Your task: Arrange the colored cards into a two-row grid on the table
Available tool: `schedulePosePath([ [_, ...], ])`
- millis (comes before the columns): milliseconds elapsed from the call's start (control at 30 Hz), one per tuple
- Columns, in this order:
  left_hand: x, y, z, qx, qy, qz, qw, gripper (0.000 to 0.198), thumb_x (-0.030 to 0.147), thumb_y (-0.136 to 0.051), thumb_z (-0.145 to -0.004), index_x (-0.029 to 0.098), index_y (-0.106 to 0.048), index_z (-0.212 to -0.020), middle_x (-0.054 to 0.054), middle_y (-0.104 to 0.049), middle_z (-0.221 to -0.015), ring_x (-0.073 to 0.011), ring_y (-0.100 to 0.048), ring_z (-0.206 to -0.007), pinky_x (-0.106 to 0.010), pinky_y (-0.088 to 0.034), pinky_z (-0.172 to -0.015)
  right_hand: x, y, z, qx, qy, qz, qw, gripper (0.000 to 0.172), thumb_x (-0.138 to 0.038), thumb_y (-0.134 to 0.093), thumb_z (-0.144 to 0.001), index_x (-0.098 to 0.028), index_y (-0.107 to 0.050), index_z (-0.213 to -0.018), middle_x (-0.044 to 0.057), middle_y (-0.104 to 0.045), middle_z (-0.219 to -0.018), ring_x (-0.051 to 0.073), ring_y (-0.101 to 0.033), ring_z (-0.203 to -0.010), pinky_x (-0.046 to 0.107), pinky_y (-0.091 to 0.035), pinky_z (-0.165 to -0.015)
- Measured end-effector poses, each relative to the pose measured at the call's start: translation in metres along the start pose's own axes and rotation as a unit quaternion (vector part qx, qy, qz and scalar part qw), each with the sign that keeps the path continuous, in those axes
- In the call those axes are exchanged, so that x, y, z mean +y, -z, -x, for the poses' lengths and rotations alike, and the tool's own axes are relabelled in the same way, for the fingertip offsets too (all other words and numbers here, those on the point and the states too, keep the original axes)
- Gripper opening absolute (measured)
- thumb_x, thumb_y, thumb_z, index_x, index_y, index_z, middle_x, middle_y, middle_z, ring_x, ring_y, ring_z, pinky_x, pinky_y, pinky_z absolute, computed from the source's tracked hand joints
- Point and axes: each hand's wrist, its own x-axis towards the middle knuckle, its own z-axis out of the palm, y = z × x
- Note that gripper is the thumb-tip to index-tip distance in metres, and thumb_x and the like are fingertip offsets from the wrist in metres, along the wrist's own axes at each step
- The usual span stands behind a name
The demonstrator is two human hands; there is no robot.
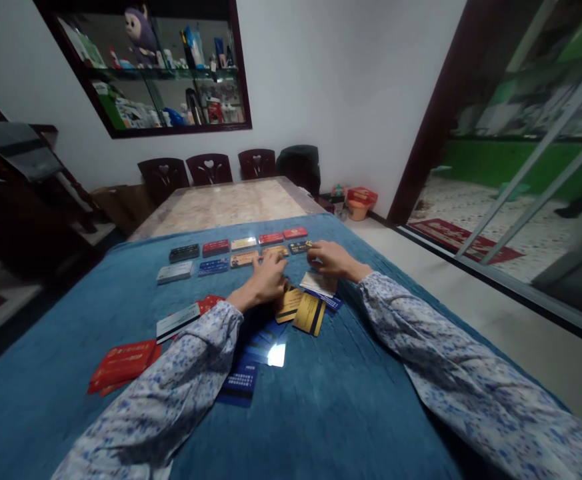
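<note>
My right hand [333, 259] is closed, fingertips pinched at the right end of a stack of dark cards [298, 248]; a dark, yellow-marked card seems to be between them. My left hand [267, 279] curls just in front of a stack of orange cards [277, 251]; its palm and anything in it are hidden. Gold cards [309, 313] lie fanned beside it, and a white card [319, 284] rests on blue ones below my right hand. Loose blue cards [241, 383] spread beside my left forearm. Red packets [123, 363] lie to its left, with a silver card [178, 321] nearby.
Two rows of card stacks, including a white one [175, 272], a blue one [214, 266] and a red one [295, 233], stand on the blue cloth [371, 407]. Beyond it the marble tabletop [231, 203] shows. Chairs [209, 169] line the far side.
</note>
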Motion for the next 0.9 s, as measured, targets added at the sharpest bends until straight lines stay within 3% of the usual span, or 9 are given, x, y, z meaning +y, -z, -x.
schedulePosePath([
  [200,0.022,-0.007,0.024,0.014,-0.051,0.018,0.998,0.027,0.018,-0.057,-0.088,0.018,-0.066,-0.113,-0.014,-0.06,-0.129,-0.0311,-0.05,-0.124,-0.058,-0.031,-0.109,-0.01,-0.009,0.016,0.018,0.037,-0.023,0.999,0.016,-0.018,-0.059,-0.09,-0.02,-0.073,-0.096,0.009,-0.068,-0.099,0.022,-0.056,-0.098,0.03,-0.036,-0.076],
  [333,0.037,-0.011,0.041,0.018,-0.081,0.007,0.997,0.018,0.031,-0.057,-0.092,0.019,-0.069,-0.099,-0.012,-0.064,-0.119,-0.0295,-0.052,-0.117,-0.058,-0.028,-0.109,-0.017,-0.012,0.021,0.028,0.063,-0.031,0.997,0.015,-0.018,-0.059,-0.091,-0.02,-0.073,-0.096,0.008,-0.067,-0.097,0.021,-0.053,-0.094,0.03,-0.035,-0.077],
  [467,0.051,-0.015,0.053,0.01,-0.111,-0.017,0.994,0.038,0.054,-0.06,-0.09,0.019,-0.07,-0.1,-0.014,-0.065,-0.114,-0.0327,-0.051,-0.115,-0.06,-0.028,-0.108,-0.022,-0.015,0.02,0.033,0.083,-0.043,0.995,0.016,-0.021,-0.058,-0.093,-0.019,-0.074,-0.096,0.008,-0.067,-0.097,0.021,-0.052,-0.091,0.031,-0.036,-0.079],
  [633,0.057,-0.017,0.056,0.012,-0.115,-0.046,0.992,0.053,0.065,-0.059,-0.087,0.017,-0.07,-0.106,-0.017,-0.066,-0.113,-0.0344,-0.053,-0.112,-0.06,-0.029,-0.106,-0.027,-0.017,0.019,0.023,0.094,-0.063,0.993,0.016,-0.021,-0.058,-0.093,-0.019,-0.074,-0.097,0.009,-0.068,-0.101,0.021,-0.052,-0.094,0.032,-0.037,-0.081],
  [767,0.054,-0.017,0.055,0.014,-0.105,-0.05,0.993,0.049,0.062,-0.059,-0.087,0.019,-0.071,-0.104,-0.016,-0.067,-0.113,-0.0344,-0.054,-0.112,-0.061,-0.028,-0.108,-0.028,-0.017,0.017,0.021,0.097,-0.069,0.993,0.015,-0.018,-0.06,-0.091,-0.019,-0.074,-0.097,0.009,-0.068,-0.101,0.021,-0.053,-0.094,0.031,-0.037,-0.081],
  [900,0.047,-0.015,0.055,0.005,-0.085,-0.043,0.995,0.036,0.047,-0.057,-0.088,0.018,-0.071,-0.104,-0.016,-0.067,-0.114,-0.0339,-0.055,-0.112,-0.063,-0.028,-0.109,-0.029,-0.017,0.013,0.012,0.107,-0.077,0.991,0.016,-0.019,-0.06,-0.091,-0.019,-0.075,-0.097,0.009,-0.068,-0.099,0.021,-0.054,-0.094,0.032,-0.038,-0.081],
])
